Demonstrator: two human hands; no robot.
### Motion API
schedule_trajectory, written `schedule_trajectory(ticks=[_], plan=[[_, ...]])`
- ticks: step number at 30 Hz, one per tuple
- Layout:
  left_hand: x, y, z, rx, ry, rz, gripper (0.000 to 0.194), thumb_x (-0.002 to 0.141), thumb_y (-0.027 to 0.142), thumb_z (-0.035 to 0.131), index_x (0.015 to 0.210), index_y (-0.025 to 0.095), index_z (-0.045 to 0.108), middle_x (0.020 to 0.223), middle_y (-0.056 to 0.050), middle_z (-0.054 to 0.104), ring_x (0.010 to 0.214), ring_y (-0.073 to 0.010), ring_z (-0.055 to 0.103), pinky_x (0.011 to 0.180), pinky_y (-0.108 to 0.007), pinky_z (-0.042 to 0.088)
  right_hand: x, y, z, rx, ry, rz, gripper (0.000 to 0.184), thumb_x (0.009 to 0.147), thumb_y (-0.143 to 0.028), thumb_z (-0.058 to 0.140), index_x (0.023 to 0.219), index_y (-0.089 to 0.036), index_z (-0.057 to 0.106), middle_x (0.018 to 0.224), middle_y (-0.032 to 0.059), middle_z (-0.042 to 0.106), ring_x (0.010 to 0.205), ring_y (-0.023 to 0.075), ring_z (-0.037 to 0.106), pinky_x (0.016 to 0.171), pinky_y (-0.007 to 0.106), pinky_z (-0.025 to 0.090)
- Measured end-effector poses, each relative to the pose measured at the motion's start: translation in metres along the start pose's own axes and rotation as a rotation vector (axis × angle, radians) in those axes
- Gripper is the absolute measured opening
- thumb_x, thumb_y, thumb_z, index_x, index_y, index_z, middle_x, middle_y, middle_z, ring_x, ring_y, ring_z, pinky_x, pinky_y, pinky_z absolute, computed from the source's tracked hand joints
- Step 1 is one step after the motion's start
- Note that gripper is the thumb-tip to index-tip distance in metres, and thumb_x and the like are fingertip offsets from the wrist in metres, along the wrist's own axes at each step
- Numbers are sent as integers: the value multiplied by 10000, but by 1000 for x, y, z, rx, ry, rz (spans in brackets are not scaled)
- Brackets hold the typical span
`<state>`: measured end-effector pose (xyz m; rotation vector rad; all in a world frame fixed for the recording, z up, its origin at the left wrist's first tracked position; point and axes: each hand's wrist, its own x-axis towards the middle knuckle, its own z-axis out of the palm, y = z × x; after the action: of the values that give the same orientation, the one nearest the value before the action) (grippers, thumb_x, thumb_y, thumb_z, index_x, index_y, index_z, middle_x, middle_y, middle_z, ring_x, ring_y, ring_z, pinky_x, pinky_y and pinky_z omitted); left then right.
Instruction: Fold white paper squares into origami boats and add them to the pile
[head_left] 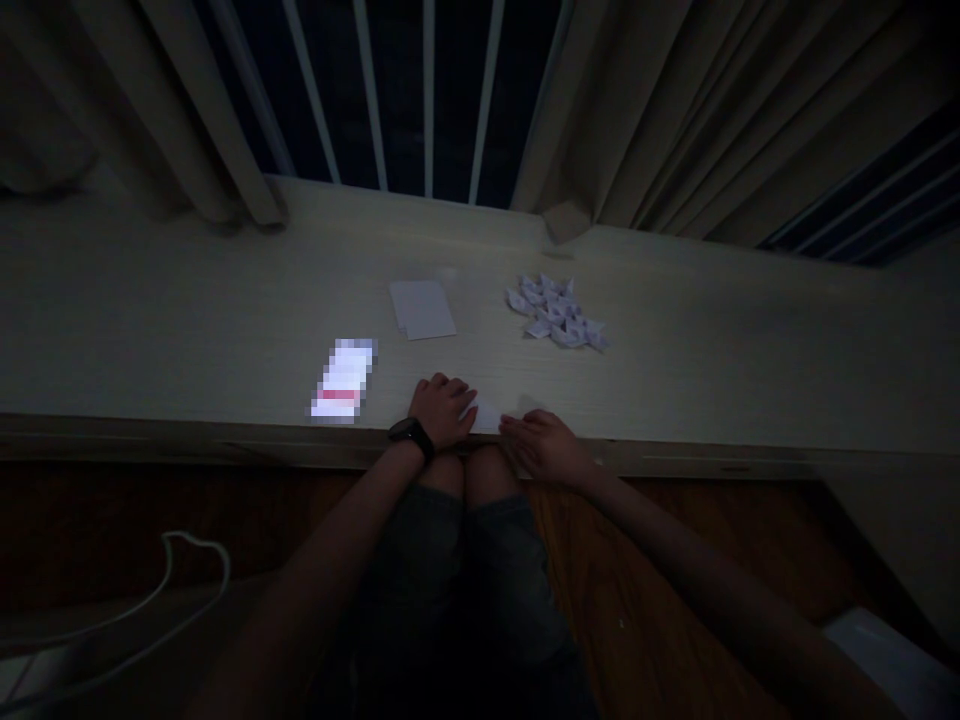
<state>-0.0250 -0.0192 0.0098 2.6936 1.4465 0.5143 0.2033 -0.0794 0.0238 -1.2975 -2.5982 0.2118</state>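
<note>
A small white paper (pixel 487 413) lies at the near edge of the pale ledge (pixel 187 300). My left hand (pixel 444 408), with a dark watch on its wrist, rests on the paper's left part with fingers curled and pressed down. My right hand (pixel 544 445) sits just right of the paper at the ledge's edge, fingers bent and touching it. The room is dim, so the paper's shape is hard to make out.
A stack of blank white sheets (pixel 422 308) lies further back. A heap of several folded paper pieces (pixel 559 312) sits to the right of it. A lit phone (pixel 343 381) lies left of my hand. Curtains (pixel 675 120) hang behind. A white cable (pixel 187 560) runs on the floor.
</note>
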Motion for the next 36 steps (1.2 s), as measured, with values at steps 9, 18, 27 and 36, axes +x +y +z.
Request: schedule_trajectory(ticks=[9, 18, 27, 36], plan=[[0, -9, 5, -49, 8, 19, 333, 866, 403, 478, 1134, 286, 639, 1129, -70, 612, 1010, -277, 459, 793, -441, 356, 87, 15, 12, 274, -11, 481, 157, 791, -325, 624, 838, -205, 713, 812, 30, 714, 719, 159, 633, 637, 240, 432], [1, -15, 10, -80, 18, 30, 309, 907, 324, 435, 1143, 309, 634, 1132, -50, 612, 1007, -253, 462, 793, -420, 361, 82, 6, 20, 190, 18, 473, 197, 754, -383, 692, 847, -217, 644, 789, 14, 683, 678, 147, 592, 585, 236, 361], [1, -14, 10, -86, 3, 15, 305, 879, 368, 484, 1143, 319, 630, 1135, -52, 607, 1025, -257, 459, 804, -424, 360, 83, 12, 18, 211, -16, 399, 175, 762, -351, 691, 856, -213, 640, 796, 9, 680, 690, 144, 584, 589, 233, 340], [1, -15, 9, -70, 13, 39, 305, 895, 354, 455, 1149, 336, 623, 1131, -46, 602, 999, -254, 459, 781, -416, 352, 82, 17, 20, 227, -20, 354, 180, 757, -345, 695, 855, -211, 627, 783, 0, 669, 679, 134, 571, 585, 224, 333]])
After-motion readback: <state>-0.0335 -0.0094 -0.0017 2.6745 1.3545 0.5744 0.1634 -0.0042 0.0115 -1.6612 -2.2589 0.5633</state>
